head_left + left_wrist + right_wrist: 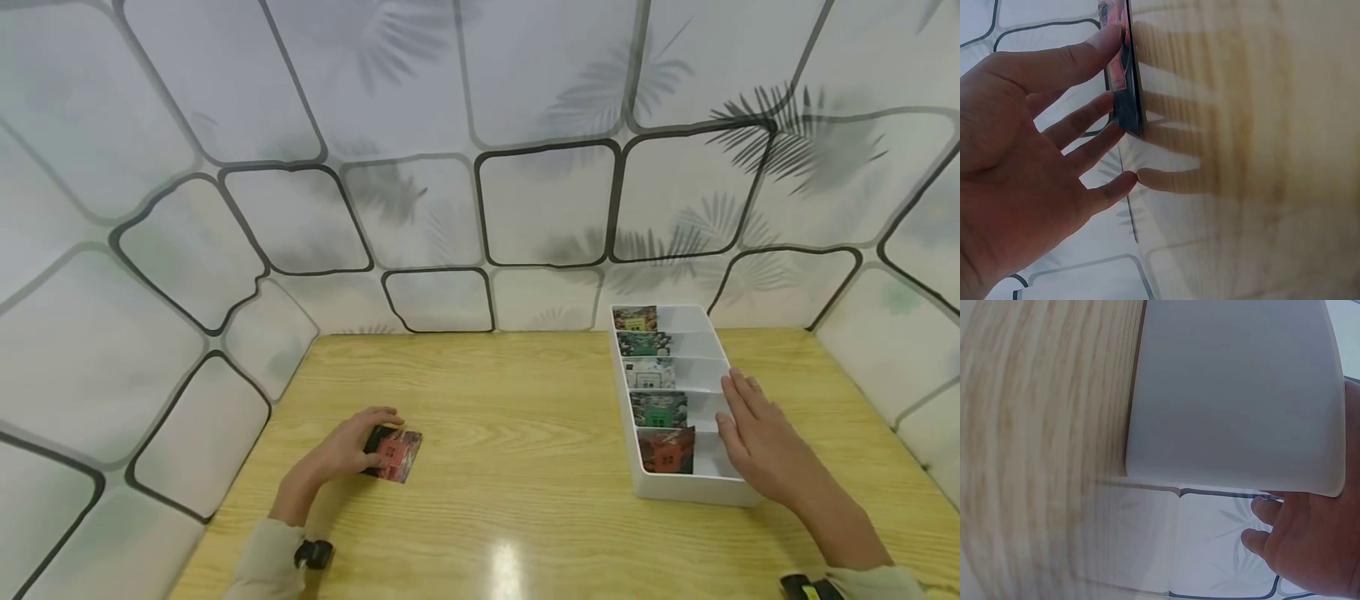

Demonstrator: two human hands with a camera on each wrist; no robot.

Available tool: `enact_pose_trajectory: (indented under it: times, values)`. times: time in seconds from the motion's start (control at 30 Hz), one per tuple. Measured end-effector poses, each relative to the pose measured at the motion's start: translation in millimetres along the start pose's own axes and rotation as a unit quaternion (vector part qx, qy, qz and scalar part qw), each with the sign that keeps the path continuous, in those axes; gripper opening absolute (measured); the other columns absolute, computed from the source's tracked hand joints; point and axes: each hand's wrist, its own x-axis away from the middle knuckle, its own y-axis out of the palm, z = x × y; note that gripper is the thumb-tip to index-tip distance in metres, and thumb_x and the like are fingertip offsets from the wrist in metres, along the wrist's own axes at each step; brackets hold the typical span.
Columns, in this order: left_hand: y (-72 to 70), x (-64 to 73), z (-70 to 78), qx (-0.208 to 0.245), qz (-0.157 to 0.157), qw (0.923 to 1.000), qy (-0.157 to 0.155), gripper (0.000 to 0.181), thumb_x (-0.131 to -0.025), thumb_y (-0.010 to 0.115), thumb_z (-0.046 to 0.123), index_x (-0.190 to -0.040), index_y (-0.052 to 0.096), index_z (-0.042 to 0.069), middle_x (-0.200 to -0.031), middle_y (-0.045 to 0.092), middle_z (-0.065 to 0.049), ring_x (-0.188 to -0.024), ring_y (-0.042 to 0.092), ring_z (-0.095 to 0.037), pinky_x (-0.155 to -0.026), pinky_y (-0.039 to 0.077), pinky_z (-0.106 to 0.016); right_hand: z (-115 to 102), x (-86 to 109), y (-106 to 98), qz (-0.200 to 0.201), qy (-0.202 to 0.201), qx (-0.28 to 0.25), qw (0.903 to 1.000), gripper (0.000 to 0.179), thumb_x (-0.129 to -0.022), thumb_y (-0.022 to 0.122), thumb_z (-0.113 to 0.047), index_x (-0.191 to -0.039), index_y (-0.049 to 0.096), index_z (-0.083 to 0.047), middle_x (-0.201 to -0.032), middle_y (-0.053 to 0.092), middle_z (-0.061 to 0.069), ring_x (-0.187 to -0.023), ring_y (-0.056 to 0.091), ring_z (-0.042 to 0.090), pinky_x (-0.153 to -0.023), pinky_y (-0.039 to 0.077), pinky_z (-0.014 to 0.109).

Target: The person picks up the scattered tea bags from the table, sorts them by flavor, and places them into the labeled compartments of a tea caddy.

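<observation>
On the left of the table, my left hand [352,446] holds a dark card with a red house picture [401,457]. In the left wrist view the thumb presses on the face of this card [1125,106], and fingertips reach its edge, close to the tabletop. Whether there is one card or a thin stack I cannot tell. My right hand [768,442] rests with straight fingers along the right rim of a white divided box [693,490]. In the right wrist view the smooth white wall of the box [1235,394] hides part of that hand.
Each compartment of the box has picture cards at its left side: red [666,454] in front, then green [660,411], white [649,374], dark green [643,343] and yellow-orange [636,318] at the back. Patterned panels [547,208] enclose the wooden table [510,433].
</observation>
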Motion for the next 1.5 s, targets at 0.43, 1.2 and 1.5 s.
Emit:
enact_pose_trajectory:
  times: [0.43, 1.2, 1.5]
  values:
    - [4.5, -4.7, 5.9, -0.005, 0.017, 0.9998, -0.011, 0.029, -0.086, 0.080, -0.003, -0.111, 0.069, 0.008, -0.118, 0.057, -0.011, -0.111, 0.056, -0.037, -0.094, 0.049, -0.057, 4.9, 1.8, 0.3, 0.018, -0.006, -0.005, 0.9998, 0.059, -0.112, 0.033, -0.021, -0.156, 0.018, 0.015, -0.165, 0.011, 0.032, -0.153, 0.004, 0.047, -0.116, 0.011, 0.071]
    - [-0.2, -8.7, 7.5, 0.080, 0.112, 0.9878, -0.074, 0.020, -0.097, 0.068, 0.001, -0.113, 0.073, 0.012, -0.118, 0.070, -0.011, -0.091, 0.061, -0.022, -0.073, 0.048, -0.037, 3.9, 1.5, 2.5, 0.008, 0.001, 0.001, 1.0000, 0.060, -0.112, 0.034, -0.023, -0.158, 0.017, 0.012, -0.166, 0.009, 0.030, -0.153, 0.004, 0.048, -0.117, 0.011, 0.070]
    - [-0.8, -16.9, 16.3, 0.093, 0.122, 0.9871, -0.046, 0.024, -0.094, 0.070, -0.005, -0.115, 0.071, 0.007, -0.119, 0.068, -0.014, -0.089, 0.065, -0.022, -0.069, 0.054, -0.034, 2.4, 0.2, -0.1, -0.007, 0.006, 0.002, 1.0000, 0.062, -0.112, 0.032, -0.027, -0.159, 0.014, 0.011, -0.167, 0.005, 0.029, -0.154, -0.001, 0.044, -0.116, 0.011, 0.071]
